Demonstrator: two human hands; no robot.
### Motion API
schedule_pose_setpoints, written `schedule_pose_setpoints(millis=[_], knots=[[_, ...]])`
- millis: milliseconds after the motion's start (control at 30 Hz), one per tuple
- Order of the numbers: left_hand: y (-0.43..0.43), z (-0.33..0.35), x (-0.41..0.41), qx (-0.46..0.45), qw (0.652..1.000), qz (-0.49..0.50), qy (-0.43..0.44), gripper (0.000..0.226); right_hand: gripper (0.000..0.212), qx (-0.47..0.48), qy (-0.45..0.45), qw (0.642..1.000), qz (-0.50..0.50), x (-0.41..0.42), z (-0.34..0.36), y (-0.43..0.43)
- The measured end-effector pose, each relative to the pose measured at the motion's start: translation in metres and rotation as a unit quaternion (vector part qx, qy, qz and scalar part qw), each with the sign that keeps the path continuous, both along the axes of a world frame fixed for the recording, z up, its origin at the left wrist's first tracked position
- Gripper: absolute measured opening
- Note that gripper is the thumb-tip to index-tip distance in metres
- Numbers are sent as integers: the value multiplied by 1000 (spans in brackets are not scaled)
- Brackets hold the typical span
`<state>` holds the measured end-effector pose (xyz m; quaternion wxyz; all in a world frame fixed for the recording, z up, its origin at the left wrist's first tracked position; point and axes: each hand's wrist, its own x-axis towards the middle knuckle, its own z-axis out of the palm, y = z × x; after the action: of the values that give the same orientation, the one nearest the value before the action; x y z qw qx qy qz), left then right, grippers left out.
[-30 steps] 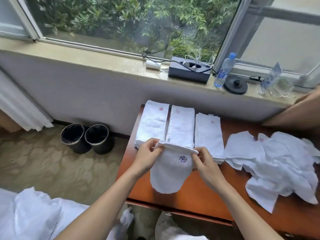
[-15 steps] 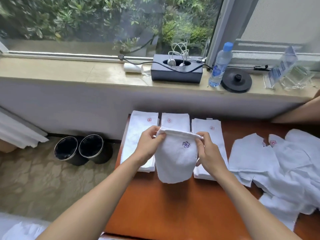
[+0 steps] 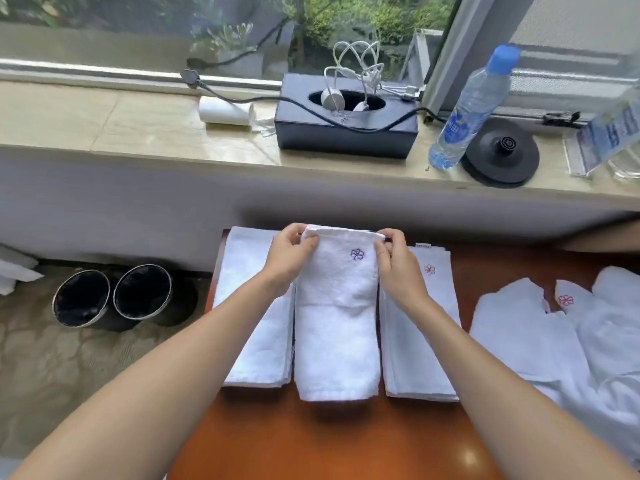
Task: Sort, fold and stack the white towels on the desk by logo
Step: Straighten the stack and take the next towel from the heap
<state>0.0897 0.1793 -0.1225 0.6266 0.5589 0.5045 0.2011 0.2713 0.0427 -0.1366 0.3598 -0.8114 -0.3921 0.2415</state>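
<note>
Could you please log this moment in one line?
towel: folded, purple logo, between left stack and right stack | left hand: pinches far-left corner | right hand: pinches far-right corner | unfolded pile: right

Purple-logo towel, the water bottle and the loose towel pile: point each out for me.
purple-logo towel [image 3: 336, 327], head view, on its folded middle.
water bottle [image 3: 458, 123], head view, on its blue label.
loose towel pile [image 3: 533, 344], head view, on its nearest flat sheet.

The scene is viewed from head height, forward and down; the desk [image 3: 311, 445] is seen close below, the windowsill [image 3: 138, 133] beyond.
</note>
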Motion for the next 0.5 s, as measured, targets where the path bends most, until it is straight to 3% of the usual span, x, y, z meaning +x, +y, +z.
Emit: schedule_pose_setpoints(millis=[200, 367, 500], knots=[[15, -39, 22, 11, 998, 12, 66, 7, 21, -49, 70, 995, -54, 8, -37, 31], [16, -54, 24, -15, 998, 3, 62, 26, 21, -58, 64, 993, -80, 9, -57, 36], [20, -58, 27, 2, 998, 22, 64, 18, 19, -49, 50, 994, -86, 11, -59, 40]])
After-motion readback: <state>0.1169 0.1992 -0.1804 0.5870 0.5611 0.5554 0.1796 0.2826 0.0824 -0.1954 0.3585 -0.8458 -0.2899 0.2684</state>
